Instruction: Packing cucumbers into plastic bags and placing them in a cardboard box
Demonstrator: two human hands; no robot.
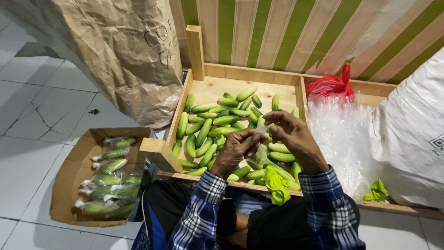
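your left hand [235, 150] and right hand [296, 139] pinch closed on the top of a clear plastic bag [260, 155], held just above the wooden crate [217, 88] of loose green cucumbers [210, 122]. a green cloth [276, 185] drapes over the crate's near rim. on your left, a cardboard box [69, 178] holds bagged cucumbers [108, 183]; on your right, a pile of clear bags [340, 139].

Raw pale wood crate [210, 90], glossy smooth cucumbers [203, 132], crinkled clear plastic bags [340, 134], matt creased brown paper sack [125, 51]
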